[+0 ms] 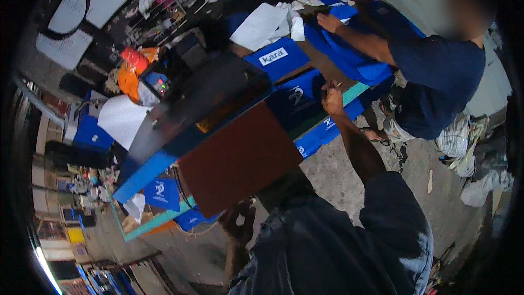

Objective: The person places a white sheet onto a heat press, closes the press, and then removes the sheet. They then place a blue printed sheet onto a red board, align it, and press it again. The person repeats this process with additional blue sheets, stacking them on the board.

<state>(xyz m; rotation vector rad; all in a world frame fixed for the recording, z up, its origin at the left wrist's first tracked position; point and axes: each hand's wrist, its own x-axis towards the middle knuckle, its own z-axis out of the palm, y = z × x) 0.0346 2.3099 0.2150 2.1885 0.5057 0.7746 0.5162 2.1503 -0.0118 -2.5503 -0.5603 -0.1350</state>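
Observation:
My right hand [332, 98] reaches out to the table at the right edge of a dark blue fabric piece [297, 94] with a white printed emblem. Its fingers are bent together beside the fabric; what they pinch is too small to make out. Low in front of me, my left hand [238, 223] is curled, thumb and finger forming a ring, below the near corner of a flat reddish-brown board [240, 158]. What it holds, if anything, is unclear. The board juts toward me from under a large blue and black press-like machine [191, 109].
Across the table, a person in a dark shirt [436, 84] handles blue cloth [349, 57]. Behind the fabric lie a blue piece with a white label [278, 59] and white sheets [262, 26]. More blue printed pieces [161, 194] lie at the left. Plastic bags [486, 186] stand at far right.

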